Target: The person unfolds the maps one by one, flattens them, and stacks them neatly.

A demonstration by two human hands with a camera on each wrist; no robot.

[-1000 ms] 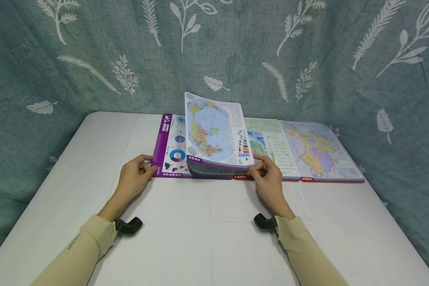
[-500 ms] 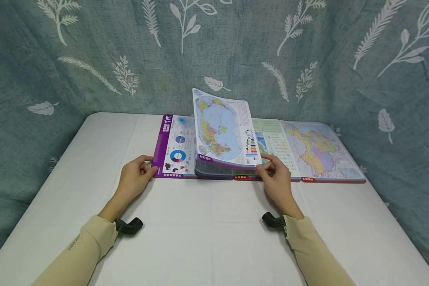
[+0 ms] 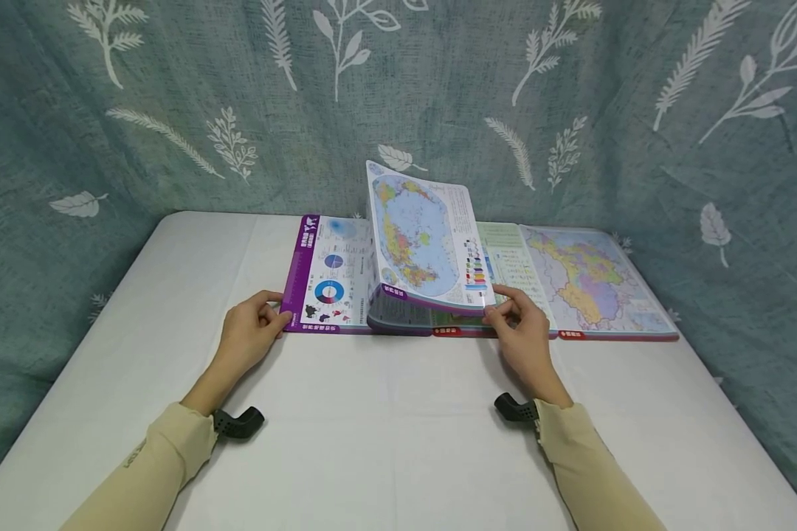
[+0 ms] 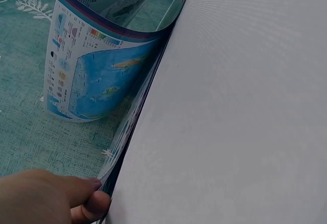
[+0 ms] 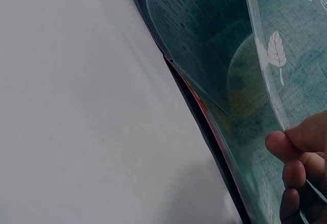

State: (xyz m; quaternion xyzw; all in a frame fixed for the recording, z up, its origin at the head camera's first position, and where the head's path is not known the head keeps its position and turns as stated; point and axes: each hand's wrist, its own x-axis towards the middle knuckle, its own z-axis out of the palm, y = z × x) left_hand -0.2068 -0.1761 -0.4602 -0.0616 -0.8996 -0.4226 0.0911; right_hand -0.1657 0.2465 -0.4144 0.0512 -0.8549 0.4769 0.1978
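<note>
A glossy folding map lies spread across the table, its printed panels side by side. My left hand pinches the purple left edge near its front corner; the left wrist view shows thumb and finger on that edge. Folded over the middle, a raised panel with a world map curves up from the flat panels, its far left corner highest. My right hand pinches this panel's near right corner. In the right wrist view the panel's underside shows, with the thumb at its edge.
A white cloth covers the table. Behind it hangs a green-blue curtain with white leaf prints, close to the table's far edge. Both wrists carry black camera mounts.
My right hand has moved to the right, drawing the raised world-map panel along and baring more of the left panel. My left hand has stayed at the purple edge.
</note>
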